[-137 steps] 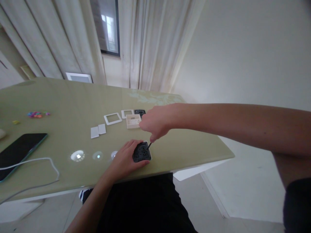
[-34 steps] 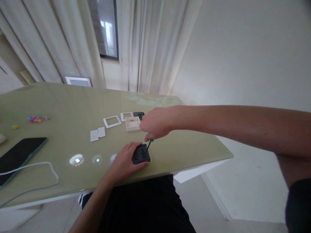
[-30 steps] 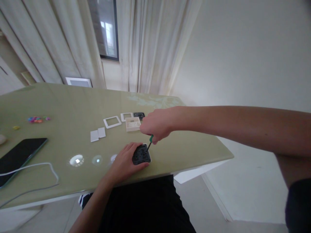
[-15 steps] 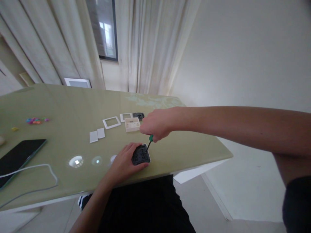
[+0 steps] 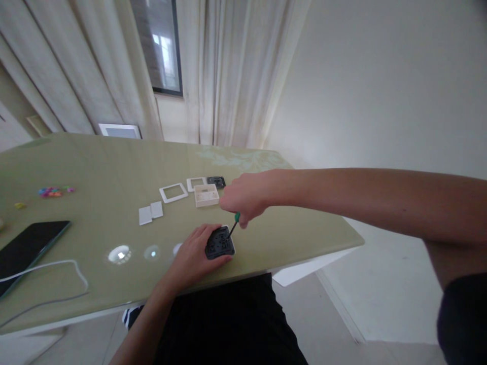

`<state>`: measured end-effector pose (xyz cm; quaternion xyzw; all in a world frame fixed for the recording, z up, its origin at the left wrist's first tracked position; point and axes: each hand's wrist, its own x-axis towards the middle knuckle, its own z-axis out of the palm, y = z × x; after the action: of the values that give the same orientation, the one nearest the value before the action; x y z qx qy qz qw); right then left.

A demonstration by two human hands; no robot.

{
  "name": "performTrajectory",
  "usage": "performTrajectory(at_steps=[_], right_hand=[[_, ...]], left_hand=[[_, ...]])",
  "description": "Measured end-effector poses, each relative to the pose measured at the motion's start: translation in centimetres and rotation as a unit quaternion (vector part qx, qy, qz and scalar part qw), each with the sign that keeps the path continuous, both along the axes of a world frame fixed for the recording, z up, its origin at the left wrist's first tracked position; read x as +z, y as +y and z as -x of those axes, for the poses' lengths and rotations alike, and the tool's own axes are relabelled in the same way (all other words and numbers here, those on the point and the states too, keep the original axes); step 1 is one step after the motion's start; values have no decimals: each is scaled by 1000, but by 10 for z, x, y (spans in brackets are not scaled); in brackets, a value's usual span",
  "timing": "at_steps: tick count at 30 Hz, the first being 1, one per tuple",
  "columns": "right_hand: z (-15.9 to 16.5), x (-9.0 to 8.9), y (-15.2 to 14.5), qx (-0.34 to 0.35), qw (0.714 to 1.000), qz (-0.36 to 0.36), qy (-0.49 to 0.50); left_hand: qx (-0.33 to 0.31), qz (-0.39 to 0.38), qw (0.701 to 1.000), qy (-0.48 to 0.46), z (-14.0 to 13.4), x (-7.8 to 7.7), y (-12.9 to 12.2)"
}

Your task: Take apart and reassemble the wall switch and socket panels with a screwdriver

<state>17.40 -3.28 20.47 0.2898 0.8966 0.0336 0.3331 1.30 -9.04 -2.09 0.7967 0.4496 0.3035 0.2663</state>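
My left hand (image 5: pixel 197 251) grips the left side of a wall switch module (image 5: pixel 220 243), a black square back with a white rim, lying near the table's front edge. My right hand (image 5: pixel 245 197) is closed round the green handle of a screwdriver (image 5: pixel 233 229). Its tip meets the black back close to the far right part. Behind the hands lie a white back box (image 5: pixel 206 195), a second black module (image 5: pixel 216 181) and two white frames, the nearer frame (image 5: pixel 166 198) to the left. Two small white plates (image 5: pixel 145 215) lie farther left.
A black tablet (image 5: pixel 34 243) with a white cable (image 5: pixel 72 261) lies on the left of the greenish table (image 5: pixel 114 172). Small coloured pieces (image 5: pixel 51 192) are at the far left. Curtains and a wall stand behind and to the right.
The view has shifted very slightly. Both hands keep their hold, and the screwdriver tip stays at about the same spot on the module.
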Motion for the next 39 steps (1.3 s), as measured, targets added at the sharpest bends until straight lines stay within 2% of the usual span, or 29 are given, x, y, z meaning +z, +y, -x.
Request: performTrajectory(at_steps=[4,8,13,16,19,23,26,31,36,39], right_hand=[[-1,-1,-2,-13,999,-37,-12],[-4,-1,-3,-10,999,-19,-31],[-6,-1,-2,-43,999,-25,-5],[-6,-2,-1,-29,999,-3,-14],[-6,-6,1,-32,999,-25,2],[-12,-18,9,-18,998,-40,43],[-23,-34,21,-18,994,-35,107],[-43,-61,40,-63,953,-64,290],[-48,-73,47,-71,949,-28,307],[-47,-79,48,-82,936,-35,339]], left_hand=[[-2,1,1000,5,0,0,0],[-2,-2,1000,3,0,-2,1],[1,-4,1000,8,1,-6,2],[-2,-2,1000,5,1,-6,2],[-4,0,1000,5,1,-5,2],[-5,-2,1000,10,1,-7,2],[-3,-8,1000,10,2,-9,2],[1,-3,1000,7,2,-9,2],[8,-4,1000,-2,2,-8,2],[7,-2,1000,4,2,-8,2]])
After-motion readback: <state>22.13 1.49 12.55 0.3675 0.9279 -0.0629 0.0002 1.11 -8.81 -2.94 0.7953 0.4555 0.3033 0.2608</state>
